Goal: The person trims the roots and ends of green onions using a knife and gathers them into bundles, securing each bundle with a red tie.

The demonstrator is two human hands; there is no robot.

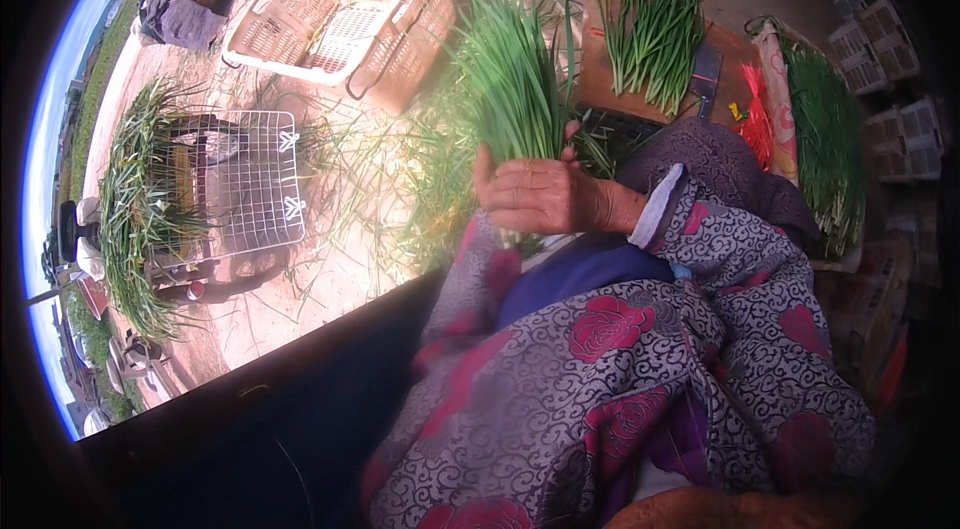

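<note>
A bunch of long green garlic chives (512,79) stands upright in front of me, its leaf tips pointing away. My right hand (545,195) lies across the front of the bunch near its lower end, fingers closed round the stems. My left hand (484,171) is at the bunch's left side, mostly hidden behind the right hand and the stems; the part that shows presses against the chives. Pale stem ends peek out below the hands. Right of the bunch, a tidied pile of chives (655,41) rests on a brown board (620,104).
Far left stands a white plastic crate (290,69). A wire rack (250,179) carries loose chives (145,209). Leaf scraps (400,179) litter the ground. On the right are red ties (757,119), a large stack of chives (825,129) and more crates (885,44).
</note>
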